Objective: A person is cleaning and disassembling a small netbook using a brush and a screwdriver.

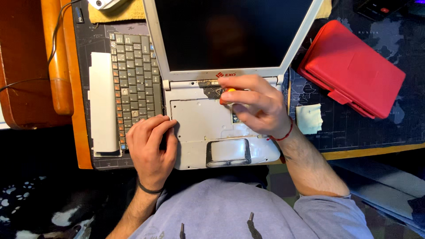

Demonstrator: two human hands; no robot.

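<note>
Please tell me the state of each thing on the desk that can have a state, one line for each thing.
Laptop: lid open, screen dark, keyboard taken out.
Keyboard: detached, lying left of the laptop.
White strip: loose, lying beside the keyboard.
Red case: closed.
Orange-handled tool: gripped by the right hand, at the hinge area.
Left hand: flat on the laptop's left edge.

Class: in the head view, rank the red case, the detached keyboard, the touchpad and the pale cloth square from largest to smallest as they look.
1. Red case
2. Detached keyboard
3. Touchpad
4. Pale cloth square

The case and keyboard look fairly close in area.
</note>
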